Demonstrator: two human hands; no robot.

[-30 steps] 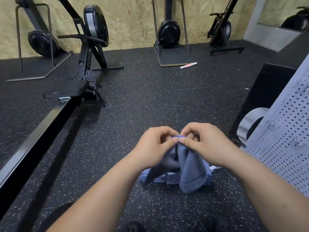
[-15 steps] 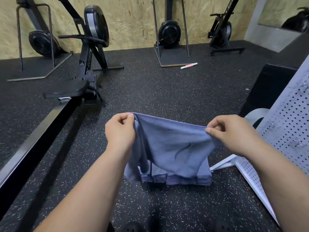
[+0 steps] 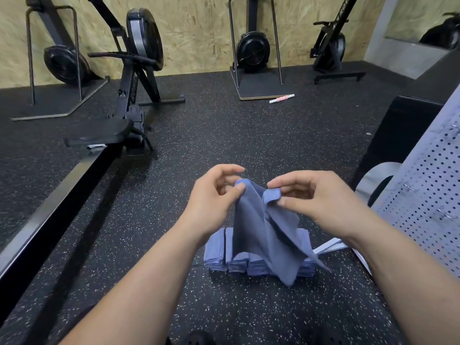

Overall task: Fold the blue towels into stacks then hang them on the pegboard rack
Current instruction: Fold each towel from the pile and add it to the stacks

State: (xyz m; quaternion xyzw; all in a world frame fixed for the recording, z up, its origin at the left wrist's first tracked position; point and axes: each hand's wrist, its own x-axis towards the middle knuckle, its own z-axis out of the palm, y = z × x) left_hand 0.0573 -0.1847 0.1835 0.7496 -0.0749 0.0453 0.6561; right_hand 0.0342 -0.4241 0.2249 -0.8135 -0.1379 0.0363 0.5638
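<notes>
A blue towel point(image 3: 266, 232) hangs in the air in front of me, doubled over, its lower tip dangling over the floor. My left hand point(image 3: 214, 202) pinches its left top corner between thumb and fingers. My right hand point(image 3: 313, 197) pinches the right top corner, close beside the left. Below the hanging cloth, several folded blue towels point(image 3: 219, 250) lie in a row of stacks on the black speckled floor, partly hidden by it. The white pegboard rack point(image 3: 428, 200) with small metal hooks stands at the right edge.
A rowing machine point(image 3: 119, 125) and its long rail run along the left. More black exercise machines point(image 3: 252, 49) stand at the plywood wall. A pink-white roller point(image 3: 281, 98) lies on the floor farther back. A black box point(image 3: 398, 130) sits behind the pegboard.
My hands first spread apart and stretched the towel wide, then came back together, bringing its top corners near each other so the cloth hangs doubled.
</notes>
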